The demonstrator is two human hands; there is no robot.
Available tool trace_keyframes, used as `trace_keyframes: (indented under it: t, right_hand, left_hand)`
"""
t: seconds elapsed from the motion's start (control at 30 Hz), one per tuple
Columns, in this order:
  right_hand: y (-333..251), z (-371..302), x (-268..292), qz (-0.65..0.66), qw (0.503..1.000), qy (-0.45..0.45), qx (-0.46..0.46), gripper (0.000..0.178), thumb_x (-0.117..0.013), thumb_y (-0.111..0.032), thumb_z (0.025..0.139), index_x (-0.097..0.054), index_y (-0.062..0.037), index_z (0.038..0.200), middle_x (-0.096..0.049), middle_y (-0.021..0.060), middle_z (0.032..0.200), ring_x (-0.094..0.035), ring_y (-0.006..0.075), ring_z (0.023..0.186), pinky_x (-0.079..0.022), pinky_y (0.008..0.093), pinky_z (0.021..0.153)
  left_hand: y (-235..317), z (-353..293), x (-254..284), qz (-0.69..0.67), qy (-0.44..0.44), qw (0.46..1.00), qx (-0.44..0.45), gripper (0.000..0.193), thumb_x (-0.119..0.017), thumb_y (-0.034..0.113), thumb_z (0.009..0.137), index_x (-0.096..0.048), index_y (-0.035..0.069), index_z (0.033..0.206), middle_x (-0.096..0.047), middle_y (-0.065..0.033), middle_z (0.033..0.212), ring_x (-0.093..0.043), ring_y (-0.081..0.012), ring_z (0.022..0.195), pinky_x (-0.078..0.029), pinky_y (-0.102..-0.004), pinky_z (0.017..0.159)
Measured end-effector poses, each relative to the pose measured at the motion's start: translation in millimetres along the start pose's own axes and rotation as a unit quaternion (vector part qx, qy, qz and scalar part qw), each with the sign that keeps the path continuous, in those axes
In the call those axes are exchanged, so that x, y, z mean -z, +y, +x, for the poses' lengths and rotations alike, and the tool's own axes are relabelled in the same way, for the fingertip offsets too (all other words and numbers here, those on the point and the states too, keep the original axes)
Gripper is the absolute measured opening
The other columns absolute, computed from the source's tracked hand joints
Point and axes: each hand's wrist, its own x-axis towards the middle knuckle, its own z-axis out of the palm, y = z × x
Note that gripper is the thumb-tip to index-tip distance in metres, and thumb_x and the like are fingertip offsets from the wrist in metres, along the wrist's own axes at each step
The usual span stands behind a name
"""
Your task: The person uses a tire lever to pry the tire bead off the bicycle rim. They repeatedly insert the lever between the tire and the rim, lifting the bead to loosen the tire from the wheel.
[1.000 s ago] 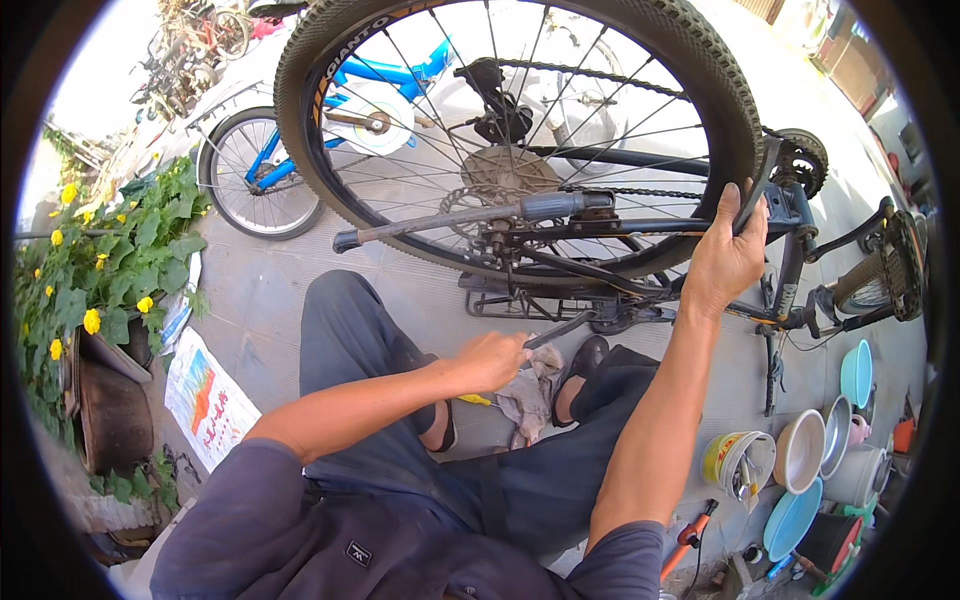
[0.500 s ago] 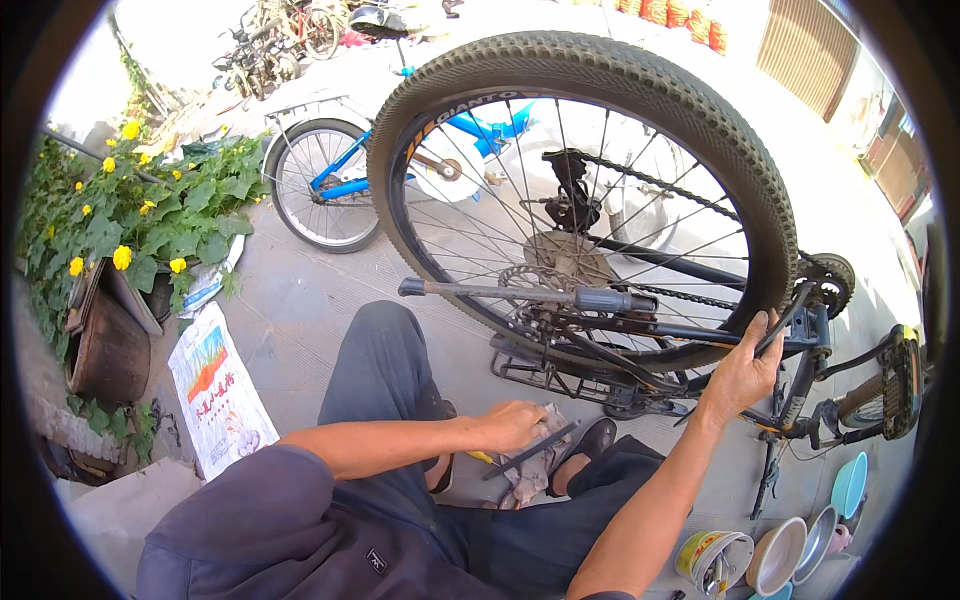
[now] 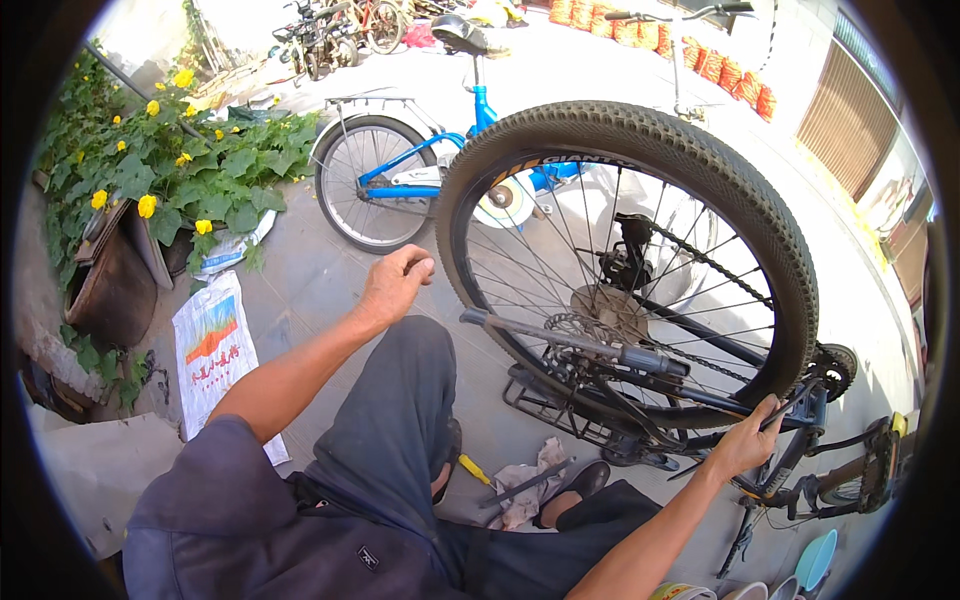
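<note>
A black bicycle lies tipped over in front of me, its rear wheel (image 3: 640,125) raised toward me with the knobby tire on. My left hand (image 3: 392,285) hangs in the air just left of the tire, not touching it. Its fingers are curled together; anything in them is too small to make out. My right hand (image 3: 745,440) is wrapped round a dark slim bar (image 3: 795,405) beside the bicycle frame; I cannot tell whether it belongs to the bike. By my shoe, a dirty rag (image 3: 540,470) bears a dark flat strip (image 3: 525,484), next to a yellow-handled tool (image 3: 474,468).
A blue bicycle (image 3: 400,175) stands behind the wheel. To the left are a yellow-flowered vine (image 3: 150,165), a brown pot (image 3: 110,270) and a printed white sack (image 3: 215,350). Basins, one turquoise (image 3: 817,558), sit at the lower right. Orange net sacks (image 3: 640,35) line the back.
My left hand has risen from the rag, up and leftward to beside the tire. The right hand keeps its grip by the frame. My view has shifted, so the scene sits lower.
</note>
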Motion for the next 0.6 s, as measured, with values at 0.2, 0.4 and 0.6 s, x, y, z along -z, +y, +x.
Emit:
trace_keyframes:
  t: [0.2, 0.4, 0.6]
  right_hand:
    - [10, 0, 0, -0.021, 1.000, -0.003, 0.022, 0.054, -0.060, -0.041, 0.101, -0.062, 0.0052, 0.129, -0.071, 0.0208, 0.117, -0.068, 0.0288, 0.101, -0.050, 0.0366, 0.089]
    - [22, -1, -5, -0.039, 0.995, 0.034, 0.082, 0.056, -0.058, -0.048, 0.100, -0.068, 0.0017, 0.123, -0.073, 0.0205, 0.109, -0.070, 0.0301, 0.092, -0.052, 0.0380, 0.082]
    - [-10, -11, -4, 0.067, 0.995, 0.048, 0.058, 0.038, -0.062, -0.029, 0.102, -0.069, 0.0060, 0.115, -0.072, 0.0183, 0.109, -0.068, 0.0279, 0.096, -0.053, 0.0365, 0.086]
  left_hand:
    - [36, 73, 31, 0.037, 0.092, 0.984, -0.151, 0.051, -0.058, 0.036, 0.099, -0.056, -0.002, 0.132, -0.063, -0.0211, 0.128, -0.062, -0.0280, 0.118, -0.050, -0.0387, 0.096]
    - [57, 107, 22, -0.064, -0.082, 0.990, -0.099, 0.071, -0.040, 0.058, 0.103, -0.049, -0.001, 0.142, -0.057, -0.0190, 0.134, -0.053, -0.0261, 0.124, -0.040, -0.0366, 0.106]
    - [72, 118, 17, -0.044, -0.101, 0.988, -0.112, 0.074, -0.041, 0.064, 0.101, -0.057, 0.000, 0.135, -0.063, -0.0163, 0.125, -0.057, -0.0243, 0.115, -0.043, -0.0350, 0.101]
